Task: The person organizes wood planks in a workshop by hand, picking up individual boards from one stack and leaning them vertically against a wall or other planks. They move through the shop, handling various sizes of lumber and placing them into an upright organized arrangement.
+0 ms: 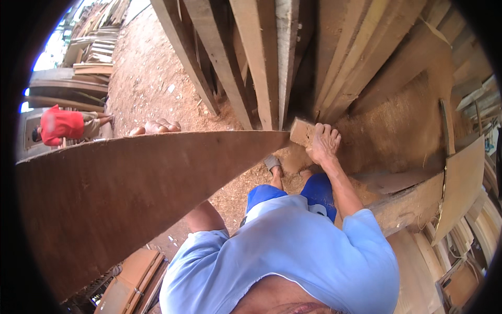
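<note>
A large brown wooden board [130,193] spreads from the left across my front and tapers to a narrow tip on the right. My left arm passes behind it, and the fingers of my left hand [159,126] curl over its far edge; the palm is hidden. At the tapered tip, my right hand [325,142] is closed round a small light wooden block [302,132]. The block touches or nearly touches the board's tip; I cannot tell which.
Long timber beams [256,57] lean close together just ahead. Sawdust and chips cover the ground [151,78]. A person in a red top [63,125] is at the far left, near stacked planks [94,57]. A thin wooden panel [460,188] stands at the right.
</note>
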Motion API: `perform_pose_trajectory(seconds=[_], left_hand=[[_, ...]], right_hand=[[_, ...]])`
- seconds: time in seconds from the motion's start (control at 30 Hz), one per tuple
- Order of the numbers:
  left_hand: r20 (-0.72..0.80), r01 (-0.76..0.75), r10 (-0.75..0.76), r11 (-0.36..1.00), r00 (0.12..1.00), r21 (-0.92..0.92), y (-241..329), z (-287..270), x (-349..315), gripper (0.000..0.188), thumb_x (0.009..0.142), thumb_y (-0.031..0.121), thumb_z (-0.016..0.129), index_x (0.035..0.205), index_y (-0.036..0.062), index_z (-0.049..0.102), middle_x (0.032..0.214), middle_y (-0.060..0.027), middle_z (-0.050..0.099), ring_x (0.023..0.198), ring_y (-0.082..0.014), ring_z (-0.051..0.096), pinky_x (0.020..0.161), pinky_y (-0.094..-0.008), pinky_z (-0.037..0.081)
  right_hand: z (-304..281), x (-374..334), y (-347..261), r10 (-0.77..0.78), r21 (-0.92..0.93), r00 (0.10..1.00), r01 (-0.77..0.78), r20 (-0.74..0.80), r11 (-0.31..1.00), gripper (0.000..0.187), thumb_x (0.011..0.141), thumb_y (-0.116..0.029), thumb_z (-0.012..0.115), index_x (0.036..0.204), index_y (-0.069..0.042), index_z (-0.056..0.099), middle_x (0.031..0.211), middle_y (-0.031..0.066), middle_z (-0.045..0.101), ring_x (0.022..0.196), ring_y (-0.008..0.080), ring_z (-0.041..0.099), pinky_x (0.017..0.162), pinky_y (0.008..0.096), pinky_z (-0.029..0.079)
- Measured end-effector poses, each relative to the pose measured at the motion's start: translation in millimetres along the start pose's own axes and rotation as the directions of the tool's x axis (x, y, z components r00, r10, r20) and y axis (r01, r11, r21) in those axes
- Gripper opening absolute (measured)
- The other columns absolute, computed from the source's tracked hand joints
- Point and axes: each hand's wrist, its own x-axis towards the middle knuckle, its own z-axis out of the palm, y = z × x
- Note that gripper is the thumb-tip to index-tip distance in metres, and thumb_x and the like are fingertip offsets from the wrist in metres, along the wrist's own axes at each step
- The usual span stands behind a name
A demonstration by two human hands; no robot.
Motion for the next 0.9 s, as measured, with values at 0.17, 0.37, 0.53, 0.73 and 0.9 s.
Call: perform_pose_trajectory(seconds=[0.17,0.37,0.53,0.73,0.9], left_hand=[[0.056,-0.03,0.028,0.999,0.998,0.027,14,-4,-4,0.043,0.098,0.031,0.047,0.132,0.0037,0.048,0.115,-0.023,0.06,0.108,-0.0328,0.058,0.092,-0.0472,0.047],[0.078,-0.077,0.073,0.995,0.994,0.058,10,-1,-9,0.048,0.098,0.037,0.046,0.133,0.0041,0.048,0.119,-0.0213,0.058,0.11,-0.0314,0.057,0.093,-0.0471,0.047],[0.053,-0.116,0.111,0.988,0.992,0.1,12,-2,-17,0.05,0.098,0.04,0.044,0.132,0.0042,0.048,0.12,-0.0202,0.058,0.111,-0.0304,0.057,0.094,-0.047,0.047],[0.032,-0.163,0.16,0.975,0.987,0.149,10,-3,-22,0.053,0.098,0.044,0.042,0.132,0.0043,0.048,0.122,-0.0189,0.057,0.112,-0.0292,0.056,0.094,-0.0469,0.046],[0.007,-0.208,0.21,0.962,0.978,0.179,-5,-13,-24,0.055,0.097,0.047,0.04,0.131,0.0044,0.048,0.123,-0.0178,0.056,0.113,-0.0282,0.056,0.095,-0.0468,0.046]], right_hand=[[15,16,-1,-0.304,-0.043,0.946,0.301,-0.112,0.953,0.073,0.061,-0.02,0.082,0.12,-0.003,0.043,0.126,0.018,0.047,0.117,0.0395,0.045,0.095,0.0499,0.043],[-9,60,-6,-0.232,0.026,0.972,0.232,0.029,0.972,0.064,0.06,-0.014,0.076,0.114,-0.001,0.045,0.116,0.0227,0.055,0.109,0.0419,0.053,0.096,0.0473,0.044],[-59,25,-8,-0.19,-0.011,0.982,0.19,0.009,0.982,0.069,0.06,-0.018,0.076,0.12,-0.001,0.045,0.117,0.0216,0.054,0.109,0.0403,0.052,0.094,0.0479,0.043],[-140,-39,14,-0.086,0.127,0.986,0.105,-0.145,0.986,0.078,0.061,-0.017,0.078,0.128,0.001,0.042,0.118,0.0246,0.056,0.108,0.0421,0.054,0.096,0.0475,0.043],[-204,-96,42,0.135,0.387,0.922,0.016,-0.362,0.922,0.082,0.065,-0.019,0.08,0.133,-0.001,0.038,0.121,0.0262,0.056,0.113,0.0399,0.056,0.099,0.0455,0.043]])
